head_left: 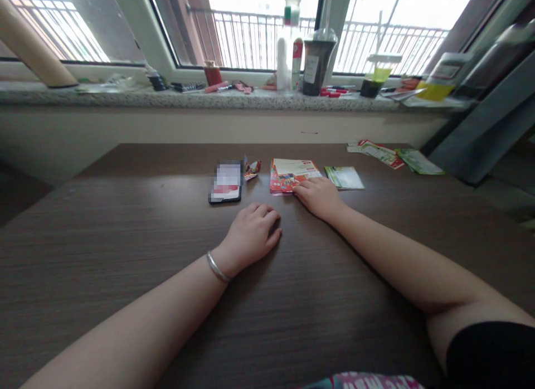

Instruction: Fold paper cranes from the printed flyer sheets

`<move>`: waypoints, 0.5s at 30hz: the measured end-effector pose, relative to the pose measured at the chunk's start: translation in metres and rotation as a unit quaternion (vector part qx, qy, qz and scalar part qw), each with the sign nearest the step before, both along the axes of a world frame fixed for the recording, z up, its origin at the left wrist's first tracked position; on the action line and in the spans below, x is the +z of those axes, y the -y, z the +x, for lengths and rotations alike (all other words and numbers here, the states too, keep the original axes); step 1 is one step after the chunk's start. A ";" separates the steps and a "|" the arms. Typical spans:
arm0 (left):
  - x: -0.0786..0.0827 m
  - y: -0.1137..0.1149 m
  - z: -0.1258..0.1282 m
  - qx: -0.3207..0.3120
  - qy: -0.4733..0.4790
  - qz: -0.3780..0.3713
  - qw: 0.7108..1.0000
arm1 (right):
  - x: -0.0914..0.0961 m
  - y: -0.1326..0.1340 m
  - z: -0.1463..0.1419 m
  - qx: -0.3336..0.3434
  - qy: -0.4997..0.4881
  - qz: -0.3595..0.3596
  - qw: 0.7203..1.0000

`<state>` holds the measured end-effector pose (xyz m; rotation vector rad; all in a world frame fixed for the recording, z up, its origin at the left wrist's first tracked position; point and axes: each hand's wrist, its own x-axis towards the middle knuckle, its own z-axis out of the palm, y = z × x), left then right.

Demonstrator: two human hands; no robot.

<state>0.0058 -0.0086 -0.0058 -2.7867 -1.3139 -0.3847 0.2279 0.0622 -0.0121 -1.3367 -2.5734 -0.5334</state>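
My left hand rests on the dark wooden table with its fingers curled under, nothing visible in it; a silver bangle sits on that wrist. My right hand lies further out, fingertips on the near edge of a small stack of red and white leaflets; I cannot tell whether it grips them. A black phone lies flat just left of the stack, beyond my left hand. A crumpled red wrapper lies between phone and stack.
A green and white card lies right of the stack, more leaflets at the far right. On the granite windowsill stand a bottle, a dark drink cup, a red jar and pens. A grey panel leans at right.
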 end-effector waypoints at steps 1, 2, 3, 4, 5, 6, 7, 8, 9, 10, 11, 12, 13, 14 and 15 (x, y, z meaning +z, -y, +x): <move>0.000 0.000 0.000 -0.001 0.001 -0.002 1.000 | 0.001 0.002 0.001 -0.001 -0.004 0.004 1.000; -0.001 0.000 0.000 -0.002 0.002 -0.003 1.000 | 0.003 0.004 0.002 -0.003 -0.012 0.009 1.000; -0.001 0.000 0.000 -0.003 0.005 -0.004 1.000 | 0.005 0.006 0.004 -0.004 -0.020 0.015 1.000; -0.002 0.000 0.000 -0.001 0.012 -0.007 1.000 | 0.008 0.009 0.007 -0.005 -0.033 0.021 0.999; -0.003 0.000 0.000 0.004 0.023 -0.010 1.000 | 0.011 0.012 0.010 -0.008 -0.047 0.028 0.998; -0.004 0.000 0.000 0.014 0.040 -0.014 0.999 | 0.014 0.017 0.013 -0.005 -0.056 0.030 0.998; -0.005 -0.001 0.000 0.025 0.062 -0.019 0.998 | 0.017 0.022 0.016 0.000 -0.064 0.029 0.997; -0.007 -0.002 0.000 0.036 0.087 -0.024 0.995 | 0.019 0.028 0.018 0.003 -0.080 0.025 0.996; -0.008 -0.003 -0.001 0.044 0.113 -0.027 0.992 | 0.020 0.035 0.021 0.001 -0.099 0.015 0.995; -0.009 -0.004 -0.001 0.048 0.139 -0.029 0.989 | 0.020 0.042 0.023 -0.006 -0.122 0.005 0.992; -0.009 -0.004 -0.001 0.048 0.162 -0.031 0.985 | 0.020 0.050 0.026 -0.004 -0.136 -0.014 0.991; -0.010 -0.005 -0.001 0.046 0.179 -0.031 0.982 | 0.019 0.058 0.027 0.002 -0.138 -0.034 0.990; -0.010 -0.006 -0.001 0.044 0.189 -0.031 0.980 | 0.017 0.066 0.029 0.004 -0.135 -0.050 0.990; -0.010 -0.006 -0.001 0.042 0.193 -0.032 0.980 | 0.016 0.073 0.030 0.011 -0.132 -0.071 0.989; -0.011 -0.006 -0.001 0.039 0.190 -0.033 0.980 | 0.014 0.079 0.032 0.029 -0.130 -0.097 0.986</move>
